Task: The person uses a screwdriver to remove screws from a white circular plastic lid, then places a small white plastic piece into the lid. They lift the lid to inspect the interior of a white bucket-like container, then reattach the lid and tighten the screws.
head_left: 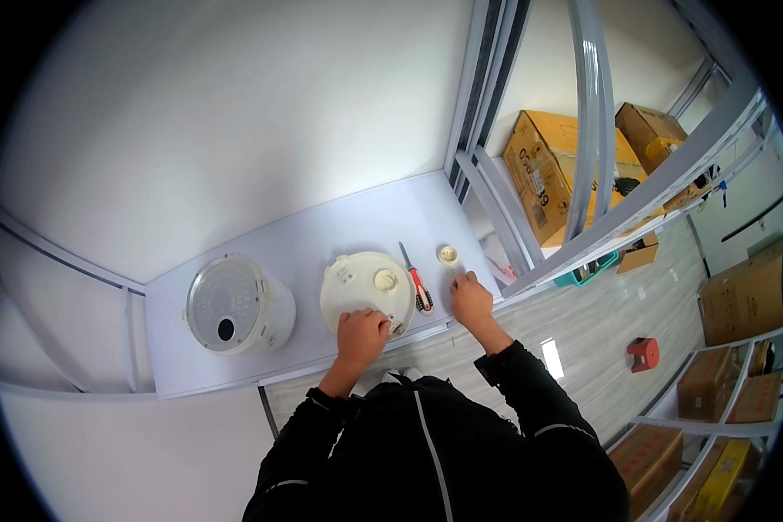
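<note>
Fingers [379,321] are bent inward on both hands, none spread wide, and I cannot tell whether either hand has a small part pinched inside it. At the left of the white table [435,202] stands a drum-shaped white body [278,315], its grey perforated top [224,291] pierced by a dark round opening [226,329]; it is well apart from both hands, so it seems best left where it is, out of the way. Next comes the round lid [347,299], lying on the table between that body and the screwdriver, with a smaller cream disc [385,280] on its face. The left hand [362,337] is over the lid's near edge, though contact is hidden; a light, flat hold there would probably keep the lid from sliding. Just beside its fingers is a small dark fitting [398,329], best kept clear of the knuckles so it shows. The red-and-black screwdriver [418,290] lies loose beside the lid, shaft pointing away, and is better lifted by its handle. Furthest right, the right hand [471,302] is near the table's edge, with a small round cap [448,254] beyond it; small pieces are safer set further in.
</note>
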Demonstrator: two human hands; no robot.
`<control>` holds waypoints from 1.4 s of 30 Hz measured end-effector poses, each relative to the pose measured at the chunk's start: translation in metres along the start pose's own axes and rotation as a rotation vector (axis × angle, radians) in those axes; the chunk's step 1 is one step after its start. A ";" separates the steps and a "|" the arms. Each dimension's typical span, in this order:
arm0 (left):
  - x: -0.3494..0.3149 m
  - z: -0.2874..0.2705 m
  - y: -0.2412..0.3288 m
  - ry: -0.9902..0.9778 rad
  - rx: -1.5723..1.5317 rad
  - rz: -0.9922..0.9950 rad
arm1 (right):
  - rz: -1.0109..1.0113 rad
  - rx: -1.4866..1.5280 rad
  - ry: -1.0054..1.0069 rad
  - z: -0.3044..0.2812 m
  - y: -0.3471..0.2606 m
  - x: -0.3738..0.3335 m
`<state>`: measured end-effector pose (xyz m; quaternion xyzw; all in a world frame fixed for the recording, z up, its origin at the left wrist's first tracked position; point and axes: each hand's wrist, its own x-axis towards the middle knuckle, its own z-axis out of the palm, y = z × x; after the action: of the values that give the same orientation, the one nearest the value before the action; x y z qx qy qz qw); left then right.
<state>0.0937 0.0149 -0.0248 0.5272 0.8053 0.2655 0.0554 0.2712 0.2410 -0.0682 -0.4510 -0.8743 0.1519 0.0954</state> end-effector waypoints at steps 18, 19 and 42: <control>0.005 -0.017 -0.002 0.043 -0.086 -0.100 | -0.727 0.389 0.114 -0.023 -0.094 0.002; 0.007 -0.019 -0.003 0.064 -0.090 -0.108 | -0.729 0.396 0.102 -0.021 -0.095 0.003; 0.054 0.016 -0.034 0.065 -0.311 -0.246 | -0.774 0.218 0.101 0.000 -0.100 0.022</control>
<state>0.0475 0.0577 -0.0444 0.4008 0.8145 0.3947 0.1420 0.1824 0.2041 -0.0326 -0.0826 -0.9525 0.1742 0.2357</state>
